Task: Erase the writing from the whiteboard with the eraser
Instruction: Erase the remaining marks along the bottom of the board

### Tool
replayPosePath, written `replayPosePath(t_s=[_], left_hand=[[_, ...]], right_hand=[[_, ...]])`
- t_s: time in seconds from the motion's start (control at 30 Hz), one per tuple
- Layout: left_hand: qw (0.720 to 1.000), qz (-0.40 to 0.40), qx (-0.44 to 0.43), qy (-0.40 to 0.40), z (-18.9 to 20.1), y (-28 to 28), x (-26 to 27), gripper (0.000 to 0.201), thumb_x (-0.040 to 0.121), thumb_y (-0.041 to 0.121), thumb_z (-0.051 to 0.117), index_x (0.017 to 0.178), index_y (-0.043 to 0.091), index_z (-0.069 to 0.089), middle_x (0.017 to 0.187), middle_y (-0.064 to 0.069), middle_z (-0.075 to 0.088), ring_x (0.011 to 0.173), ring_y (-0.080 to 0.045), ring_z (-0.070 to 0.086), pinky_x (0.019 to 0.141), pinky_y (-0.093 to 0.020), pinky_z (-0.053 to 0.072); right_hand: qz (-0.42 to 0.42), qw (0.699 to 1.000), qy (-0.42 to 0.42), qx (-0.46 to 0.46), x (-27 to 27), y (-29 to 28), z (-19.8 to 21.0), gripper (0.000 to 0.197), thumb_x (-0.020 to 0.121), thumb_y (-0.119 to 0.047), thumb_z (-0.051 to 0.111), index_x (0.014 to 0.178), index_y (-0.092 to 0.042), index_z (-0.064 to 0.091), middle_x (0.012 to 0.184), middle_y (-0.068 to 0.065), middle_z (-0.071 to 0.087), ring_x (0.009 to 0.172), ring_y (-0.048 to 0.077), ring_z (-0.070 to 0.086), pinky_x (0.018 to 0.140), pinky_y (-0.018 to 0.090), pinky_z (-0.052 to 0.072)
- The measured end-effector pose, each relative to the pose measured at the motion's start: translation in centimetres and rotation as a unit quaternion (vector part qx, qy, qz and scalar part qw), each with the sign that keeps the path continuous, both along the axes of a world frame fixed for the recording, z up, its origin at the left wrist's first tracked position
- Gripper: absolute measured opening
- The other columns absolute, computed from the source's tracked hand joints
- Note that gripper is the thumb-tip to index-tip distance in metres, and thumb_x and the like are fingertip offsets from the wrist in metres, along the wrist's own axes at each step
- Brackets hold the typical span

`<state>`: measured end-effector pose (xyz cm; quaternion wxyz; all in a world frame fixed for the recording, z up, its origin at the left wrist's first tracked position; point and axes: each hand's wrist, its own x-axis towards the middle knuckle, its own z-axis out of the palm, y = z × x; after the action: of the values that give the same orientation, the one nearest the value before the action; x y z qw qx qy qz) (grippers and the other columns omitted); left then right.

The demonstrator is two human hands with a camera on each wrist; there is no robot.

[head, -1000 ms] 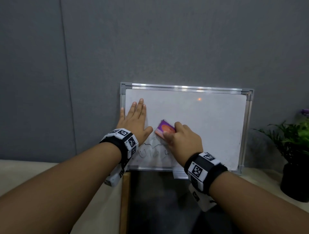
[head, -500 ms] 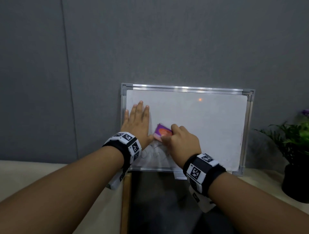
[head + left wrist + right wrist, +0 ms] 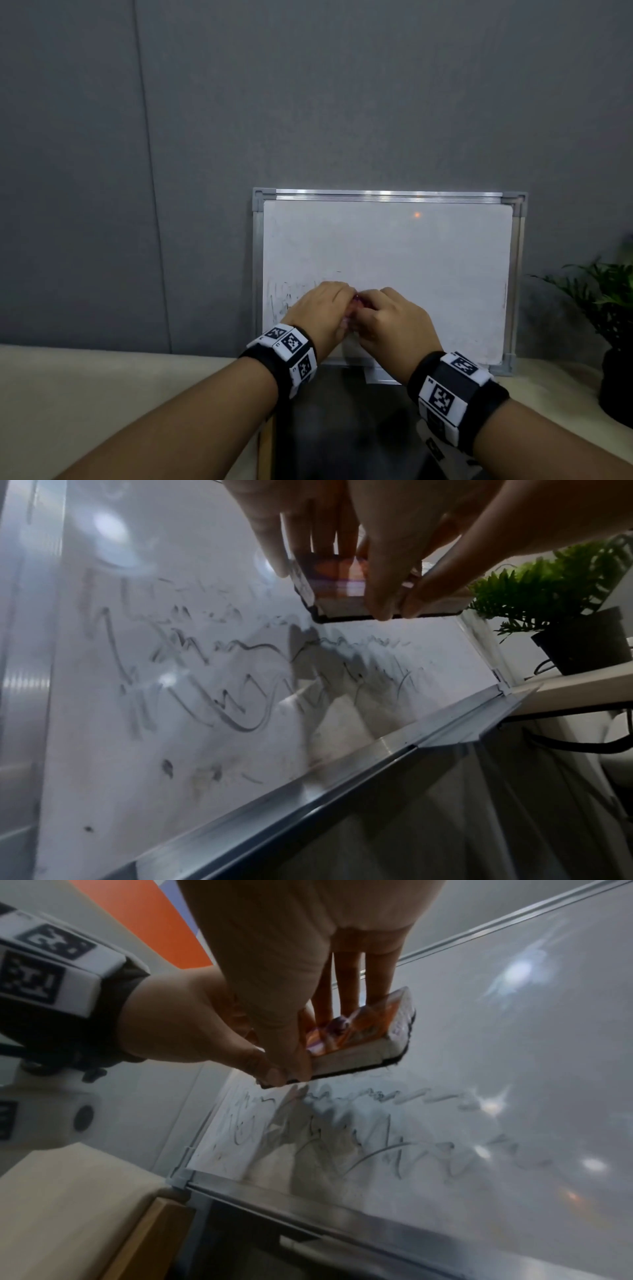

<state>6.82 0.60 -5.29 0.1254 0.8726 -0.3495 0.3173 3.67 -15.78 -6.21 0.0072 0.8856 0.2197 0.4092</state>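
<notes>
A white whiteboard (image 3: 411, 246) in a metal frame leans on the grey wall. Smeared grey writing (image 3: 205, 669) covers its lower left part (image 3: 359, 1137). The purple-and-orange eraser (image 3: 369, 1034) lies with its black felt on the board just above the writing. In the head view only a sliver of the eraser (image 3: 356, 302) shows between my hands. My right hand (image 3: 325, 1001) grips it, thumb on the near edge and fingers over the top. My left hand (image 3: 325, 305) holds it too, with fingers (image 3: 274, 539) along its left end and the thumb at its lower corner.
A potted green plant (image 3: 609, 308) stands on the beige tabletop (image 3: 102, 394) to the right of the board. A dark panel (image 3: 342, 428) with a wooden edge (image 3: 154, 1231) lies below the board's metal tray (image 3: 445, 729).
My left hand has left its flat rest on the board's left side and joined the right hand on the eraser. The eraser has come down the board a little.
</notes>
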Motion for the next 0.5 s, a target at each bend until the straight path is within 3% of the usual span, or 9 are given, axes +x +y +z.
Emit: replayPosePath(t_s=[0.07, 0.17, 0.27, 0.37, 0.47, 0.5], left_hand=[[1.000, 0.012, 0.022, 0.000, 0.1, 0.0, 0.1, 0.038, 0.083, 0.023, 0.063, 0.119, 0.011, 0.057, 0.116, -0.006, 0.059, 0.106, -0.023, 0.052, 0.093, -0.039, 0.045], [0.997, 0.044, 0.055, -0.028, 0.2, 0.4, 0.1, 0.050, 0.081, 0.031, 0.068, 0.125, 0.011, 0.054, 0.115, -0.007, 0.058, 0.102, -0.026, 0.053, 0.090, -0.039, 0.045], [0.992, 0.101, 0.066, -0.046, 0.6, 1.7, 0.3, 0.061, 0.083, 0.034, 0.066, 0.137, 0.014, 0.045, 0.117, -0.004, 0.054, 0.103, -0.024, 0.051, 0.089, -0.036, 0.041], [0.987, 0.131, 0.068, -0.060, 1.2, 3.2, 0.7, 0.058, 0.084, 0.037, 0.065, 0.135, 0.016, 0.047, 0.114, -0.004, 0.054, 0.100, -0.024, 0.051, 0.087, -0.035, 0.041], [0.986, 0.147, 0.060, -0.057, 2.0, 4.0, 1.1, 0.058, 0.084, 0.034, 0.064, 0.135, 0.015, 0.045, 0.121, -0.004, 0.051, 0.106, -0.022, 0.048, 0.093, -0.033, 0.038], [0.986, 0.148, 0.054, -0.057, 2.3, 4.2, 1.3, 0.058, 0.083, 0.032, 0.065, 0.135, 0.014, 0.045, 0.124, -0.004, 0.050, 0.108, -0.022, 0.047, 0.094, -0.033, 0.038]], right_hand=[[0.000, 1.000, 0.002, 0.009, -0.2, -0.3, -0.2, 0.018, 0.061, -0.022, 0.076, 0.077, -0.020, 0.070, 0.095, -0.004, 0.066, 0.080, 0.022, 0.058, 0.051, 0.029, 0.047], [0.004, 0.999, 0.004, 0.045, -1.5, -0.7, 0.0, 0.025, 0.062, -0.027, 0.080, 0.085, -0.021, 0.072, 0.109, 0.000, 0.067, 0.095, 0.025, 0.061, 0.070, 0.030, 0.052], [0.013, 0.997, 0.006, 0.070, -4.3, -1.7, -0.2, 0.030, 0.066, -0.029, 0.080, 0.093, -0.022, 0.071, 0.116, 0.002, 0.064, 0.104, 0.025, 0.058, 0.083, 0.034, 0.051], [0.018, 0.996, 0.015, 0.082, -7.3, -3.0, -2.1, 0.030, 0.069, -0.034, 0.079, 0.096, -0.026, 0.070, 0.120, -0.001, 0.063, 0.110, 0.021, 0.056, 0.092, 0.035, 0.046], [0.039, 0.994, -0.012, 0.099, -9.3, -4.0, -4.8, 0.020, 0.075, -0.039, 0.063, 0.089, -0.030, 0.073, 0.113, -0.004, 0.066, 0.105, 0.015, 0.057, 0.094, 0.033, 0.044], [0.050, 0.993, -0.022, 0.108, -9.7, -4.3, -5.6, 0.025, 0.081, -0.042, 0.053, 0.086, -0.030, 0.074, 0.110, -0.004, 0.067, 0.102, 0.015, 0.059, 0.094, 0.029, 0.046]])
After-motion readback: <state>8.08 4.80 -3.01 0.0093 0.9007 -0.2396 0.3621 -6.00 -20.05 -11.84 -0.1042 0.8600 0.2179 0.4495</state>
